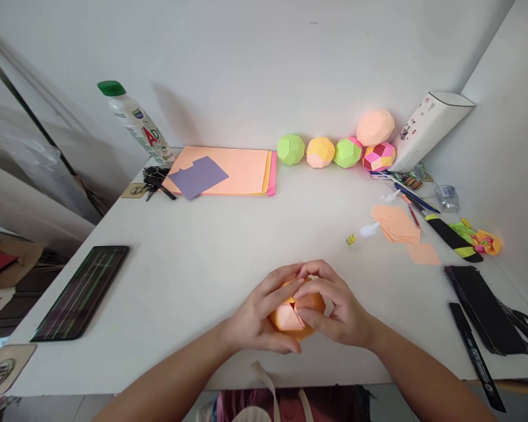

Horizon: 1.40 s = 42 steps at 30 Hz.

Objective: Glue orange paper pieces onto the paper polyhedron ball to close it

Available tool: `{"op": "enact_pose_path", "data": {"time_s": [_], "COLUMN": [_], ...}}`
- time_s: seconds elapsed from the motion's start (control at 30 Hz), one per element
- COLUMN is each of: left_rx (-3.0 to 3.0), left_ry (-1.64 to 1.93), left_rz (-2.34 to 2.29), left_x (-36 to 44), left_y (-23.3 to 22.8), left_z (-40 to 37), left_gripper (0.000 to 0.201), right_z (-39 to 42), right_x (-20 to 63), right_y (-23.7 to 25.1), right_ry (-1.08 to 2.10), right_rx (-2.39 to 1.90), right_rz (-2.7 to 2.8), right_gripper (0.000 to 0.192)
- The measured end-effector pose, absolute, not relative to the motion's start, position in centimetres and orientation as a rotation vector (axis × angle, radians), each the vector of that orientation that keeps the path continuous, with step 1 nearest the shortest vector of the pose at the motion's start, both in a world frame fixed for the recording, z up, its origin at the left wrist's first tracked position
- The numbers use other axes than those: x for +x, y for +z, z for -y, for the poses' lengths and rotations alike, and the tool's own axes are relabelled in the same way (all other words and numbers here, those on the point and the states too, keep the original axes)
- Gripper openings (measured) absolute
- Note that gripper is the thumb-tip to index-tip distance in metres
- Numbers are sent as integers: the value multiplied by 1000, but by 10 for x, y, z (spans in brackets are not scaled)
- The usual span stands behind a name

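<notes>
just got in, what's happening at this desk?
A person sits at a white table with both hands cupped around an orange paper ball, left hand and right hand pressing its folded faces together. Five finished paper balls sit by the back wall, one stacked on the others. A stack of coloured paper lies at the back left, loose orange pieces to the right, and a phone at the left.

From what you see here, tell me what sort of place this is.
Probably a home craft desk used for paper folding. A stack of coloured paper lies by the wall, finished paper balls line the back, and both hands, left hand and right hand, cup an orange paper ball.
</notes>
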<state>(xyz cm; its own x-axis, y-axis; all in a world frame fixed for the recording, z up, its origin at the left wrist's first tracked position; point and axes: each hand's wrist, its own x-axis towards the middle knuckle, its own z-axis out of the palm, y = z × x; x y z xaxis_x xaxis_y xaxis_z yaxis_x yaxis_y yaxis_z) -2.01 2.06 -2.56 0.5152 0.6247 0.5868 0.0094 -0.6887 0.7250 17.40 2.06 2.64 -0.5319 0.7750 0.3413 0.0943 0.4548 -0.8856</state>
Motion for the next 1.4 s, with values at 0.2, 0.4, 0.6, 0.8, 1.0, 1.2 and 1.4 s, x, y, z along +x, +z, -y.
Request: {"op": "enact_pose_path", "data": {"time_s": [0.2, 0.4, 0.6, 0.8, 1.0, 1.2, 1.4], "left_rx": [2121, 2013, 1998, 2135, 2059, 1843, 1899], "left_ry": [1186, 1131, 1129, 1254, 1280, 1298, 1267], "left_rz": [-565, -607, -660, -616, -640, -730, -680], "left_x": [-18, -18, -19, -15, -14, -15, -14], "left_y": [-27, -21, -15, -16, -18, -18, -16], "left_z": [-18, -14, -12, -12, -9, -4, -4], "left_gripper": [74, 58, 38, 43, 40, 36, 26], "right_z": [-16, -14, -12, -10, -9, -9, -9], "right_x": [171, 169, 167, 165, 164, 167, 165], "right_y": [23, 20, 23, 23, 23, 21, 20], "right_ry": [1198, 1194, 1151, 1126, 1091, 1082, 1100], "right_rx": [-782, -773, -732, -764, -789, -814, -797], "right_rz": [1874, 1837, 1842, 1805, 1817, 1813, 1810], "right_gripper": [7, 7, 12, 18, 22, 26, 25]}}
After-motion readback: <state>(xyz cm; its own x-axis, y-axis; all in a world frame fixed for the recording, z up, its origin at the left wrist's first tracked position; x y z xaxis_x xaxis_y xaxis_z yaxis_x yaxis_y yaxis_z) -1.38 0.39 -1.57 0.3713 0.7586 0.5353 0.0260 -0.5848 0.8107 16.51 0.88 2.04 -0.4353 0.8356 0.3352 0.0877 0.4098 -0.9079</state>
